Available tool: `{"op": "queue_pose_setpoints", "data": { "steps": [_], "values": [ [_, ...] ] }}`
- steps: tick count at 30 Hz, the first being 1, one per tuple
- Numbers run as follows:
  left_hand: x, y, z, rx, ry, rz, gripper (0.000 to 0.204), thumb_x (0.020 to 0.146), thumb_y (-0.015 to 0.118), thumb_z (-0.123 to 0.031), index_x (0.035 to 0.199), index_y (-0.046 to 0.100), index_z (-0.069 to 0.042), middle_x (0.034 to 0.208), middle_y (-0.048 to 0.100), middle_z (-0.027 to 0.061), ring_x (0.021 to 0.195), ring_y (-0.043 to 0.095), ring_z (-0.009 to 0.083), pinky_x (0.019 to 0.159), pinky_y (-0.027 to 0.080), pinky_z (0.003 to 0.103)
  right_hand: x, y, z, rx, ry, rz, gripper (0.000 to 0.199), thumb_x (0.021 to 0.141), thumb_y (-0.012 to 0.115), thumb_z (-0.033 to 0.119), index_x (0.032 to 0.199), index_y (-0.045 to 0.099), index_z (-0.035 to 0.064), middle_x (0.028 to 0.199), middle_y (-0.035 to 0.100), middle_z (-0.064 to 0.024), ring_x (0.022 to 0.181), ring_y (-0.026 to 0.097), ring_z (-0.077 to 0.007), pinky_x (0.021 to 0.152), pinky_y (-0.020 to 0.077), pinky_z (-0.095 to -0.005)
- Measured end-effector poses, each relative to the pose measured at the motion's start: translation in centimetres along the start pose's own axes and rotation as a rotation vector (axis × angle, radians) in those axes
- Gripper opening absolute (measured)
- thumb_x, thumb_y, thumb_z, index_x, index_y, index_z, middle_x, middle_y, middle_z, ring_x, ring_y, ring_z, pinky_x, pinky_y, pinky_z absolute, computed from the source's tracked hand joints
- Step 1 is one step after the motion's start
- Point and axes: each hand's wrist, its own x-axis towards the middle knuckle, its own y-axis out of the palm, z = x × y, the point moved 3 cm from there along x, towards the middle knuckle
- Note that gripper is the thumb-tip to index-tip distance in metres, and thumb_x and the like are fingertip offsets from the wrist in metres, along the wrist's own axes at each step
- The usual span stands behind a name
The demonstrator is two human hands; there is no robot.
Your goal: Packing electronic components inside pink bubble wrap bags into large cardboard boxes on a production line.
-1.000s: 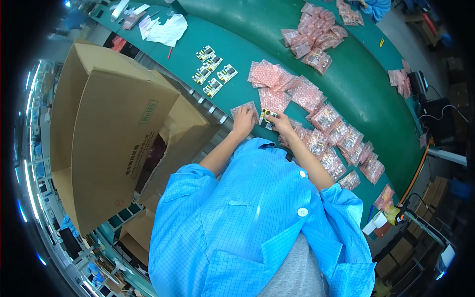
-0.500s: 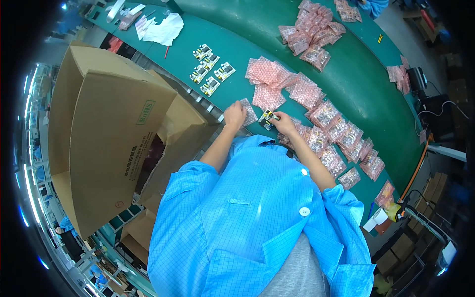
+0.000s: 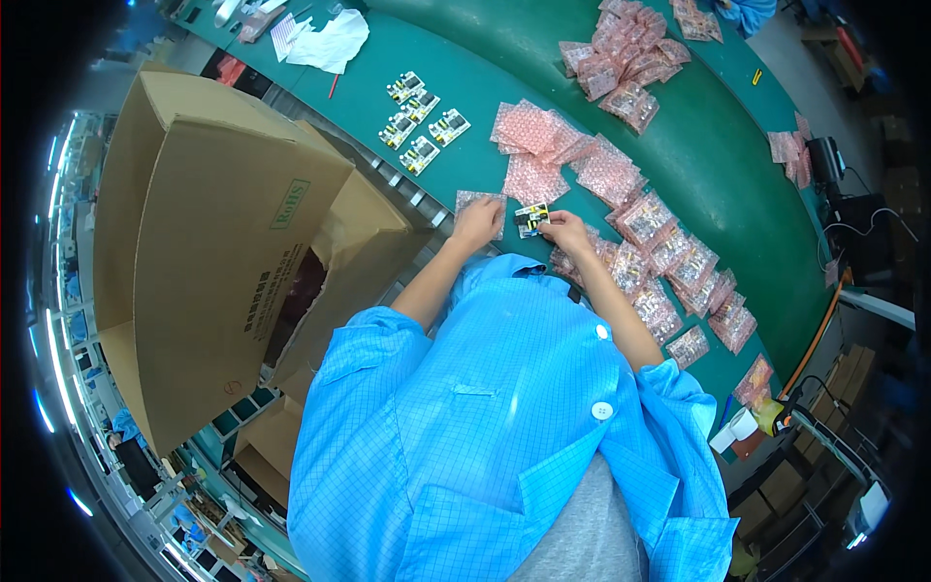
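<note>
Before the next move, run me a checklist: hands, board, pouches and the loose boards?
1. Right hand gripping the circuit board: ok, held near its edge.
2. Left hand on the bubble pouch: ok.
3. Circuit board clear of the bubble pouch: ok, a gap shows between them.
4. Bubble pouch mouth open: cannot tell, partly covered and too small.
5. Loose boards clear of both hands: ok, five lie farther left on the green table.
6. Flat pink pouches squarely stacked: not ok, they overlap unevenly.
</note>
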Motion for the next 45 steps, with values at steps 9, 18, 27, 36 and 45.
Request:
{"op": "queue_pose_setpoints", "data": {
  "steps": [9,18,27,36,45],
  "values": [
    [-0.3,0.8,-0.2,0.008,-0.062,-0.098,0.01,0.074,0.063,-0.008,0.082,0.062,-0.002,0.092,0.056,0.0152,0.083,0.061,0.0325,0.073,0.051,0.042,-0.1,0.5,0.6,0.235,-0.046,-0.01,0.03,0.078,0.073,0.005,0.105,0.06,-0.001,0.092,0.067,-0.0075,0.075,0.063,-0.011,0.064,0.0519,-0.0227],
    [-0.6,1.0,0.5,-0.407,-0.148,-0.266,0.007,0.08,0.063,-0.004,0.084,0.062,0.001,0.087,0.058,0.0128,0.074,0.064,0.0243,0.067,0.053,0.032,-2.3,0.5,4.2,0.066,-0.067,-0.067,0.038,0.076,0.074,0.005,0.111,0.06,-0.0038,0.099,0.068,-0.0118,0.087,0.064,-0.0155,0.077,0.051,-0.0248],
    [-0.6,1.6,0.6,-0.387,-0.141,-0.262,0.006,0.079,0.062,-0.004,0.082,0.061,0.001,0.084,0.058,0.0141,0.073,0.063,0.0265,0.066,0.052,0.035,-1.0,1.0,2.3,0.243,-0.246,0.007,0.04,0.077,0.074,0.006,0.112,0.059,-0.0047,0.104,0.067,-0.0137,0.09,0.064,-0.0158,0.079,0.0507,-0.0249],
    [-0.8,1.7,1.1,-0.413,-0.149,-0.34,0.005,0.08,0.062,-0.003,0.083,0.059,0.0,0.082,0.059,0.0117,0.07,0.061,0.0232,0.065,0.049,0.033,-0.7,0.9,1.6,0.165,-0.223,-0.037,0.041,0.075,0.076,0.007,0.111,0.06,-0.0055,0.1,0.069,-0.0144,0.088,0.065,-0.0161,0.077,0.0518,-0.0258],
    [-0.9,1.2,0.0,-0.437,-0.143,-0.331,0.005,0.079,0.06,-0.004,0.084,0.061,-0.002,0.078,0.064,0.0128,0.072,0.064,0.0265,0.067,0.051,0.036,-1.5,0.1,2.4,-0.018,-0.162,0.095,0.037,0.075,0.075,0.005,0.108,0.061,-0.0039,0.097,0.07,-0.0111,0.087,0.065,-0.014,0.079,0.0508,-0.025]
  ]
}}
